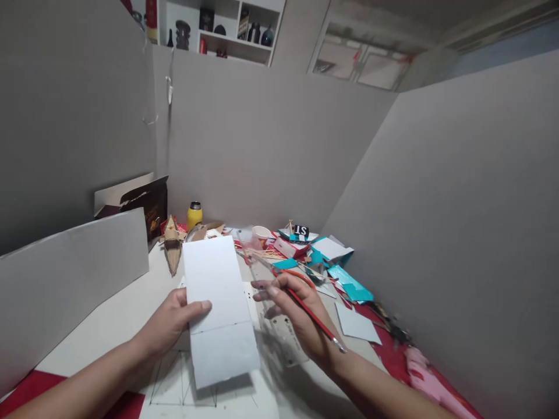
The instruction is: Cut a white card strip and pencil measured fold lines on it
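My left hand (172, 323) holds a long white card strip (218, 302) by its left edge, thumb on top near a thin pencil line drawn across it. The strip is lifted off the table and tilted toward me. My right hand (297, 314) grips a red pencil (317, 320) and also pinches a clear plastic ruler (271, 291), which runs from the far clutter down under the hand. Fingertips of the right hand almost touch the strip's right edge.
A white sheet with drawn pencil lines (183, 390) lies under the strip. A cardboard boat model (172, 247), a yellow bottle (194, 215), teal and red paper scraps (345, 282) and a white card square (358, 323) crowd the far and right side. Grey partition walls (74, 279) enclose the desk.
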Demonstrator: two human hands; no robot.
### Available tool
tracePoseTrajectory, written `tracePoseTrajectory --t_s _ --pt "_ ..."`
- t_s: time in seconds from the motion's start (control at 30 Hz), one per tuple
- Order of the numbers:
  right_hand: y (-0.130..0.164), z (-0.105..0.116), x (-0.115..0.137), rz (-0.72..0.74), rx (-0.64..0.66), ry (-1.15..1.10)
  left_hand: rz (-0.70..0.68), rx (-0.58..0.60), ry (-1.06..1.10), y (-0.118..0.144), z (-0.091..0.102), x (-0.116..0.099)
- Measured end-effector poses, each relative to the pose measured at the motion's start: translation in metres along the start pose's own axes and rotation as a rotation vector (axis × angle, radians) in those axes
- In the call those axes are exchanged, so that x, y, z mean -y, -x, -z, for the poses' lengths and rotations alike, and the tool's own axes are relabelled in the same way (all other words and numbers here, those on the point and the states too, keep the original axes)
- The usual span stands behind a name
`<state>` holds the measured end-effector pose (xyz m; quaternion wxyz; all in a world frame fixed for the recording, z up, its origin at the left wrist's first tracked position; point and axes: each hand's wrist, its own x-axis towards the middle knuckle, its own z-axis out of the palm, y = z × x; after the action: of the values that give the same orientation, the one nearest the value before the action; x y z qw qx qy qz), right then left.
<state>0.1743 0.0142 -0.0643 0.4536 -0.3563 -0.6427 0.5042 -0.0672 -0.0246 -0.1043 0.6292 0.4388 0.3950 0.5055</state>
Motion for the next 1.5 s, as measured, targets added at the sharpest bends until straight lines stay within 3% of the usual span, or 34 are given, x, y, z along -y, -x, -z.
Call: tracePoseTrajectory --t_s 0.17,0.37,0.53,0.67,0.8,0.9,1.13,1.23,1.5 --pt "-0.011 -0.011 -0.009 -0.058 0.032 -0.006 -0.01 0.033 -0.022 0.001 -0.011 0.007" --pt "-0.017 -0.012 -0.021 -0.059 0.024 0.147 0.048 0.042 0.043 0.002 -0.017 0.006" --pt "-0.014 -0.009 -0.019 -0.13 0.176 0.166 0.001 -0.151 0.085 -0.008 0.004 -0.02" --pt "-0.011 -0.005 -0.021 -0.194 0.314 0.207 0.094 -0.07 0.016 -0.017 0.025 -0.031" --pt "-0.012 -0.004 -0.031 -0.208 0.381 0.217 0.215 0.059 -0.016 -0.02 0.029 -0.02" --pt "-0.013 -0.003 -0.038 -0.254 0.369 0.195 0.268 0.103 -0.034 -0.02 0.026 -0.012" --pt "-0.014 0.021 -0.04 -0.228 0.176 0.091 0.342 -0.007 -0.083 -0.026 0.025 -0.008" --pt "-0.007 0.027 -0.041 -0.266 0.173 0.096 0.367 -0.026 -0.084 -0.028 0.023 -0.004" --pt "0.006 0.006 -0.05 -0.287 0.232 0.142 0.344 -0.028 -0.018 -0.027 0.021 0.003"
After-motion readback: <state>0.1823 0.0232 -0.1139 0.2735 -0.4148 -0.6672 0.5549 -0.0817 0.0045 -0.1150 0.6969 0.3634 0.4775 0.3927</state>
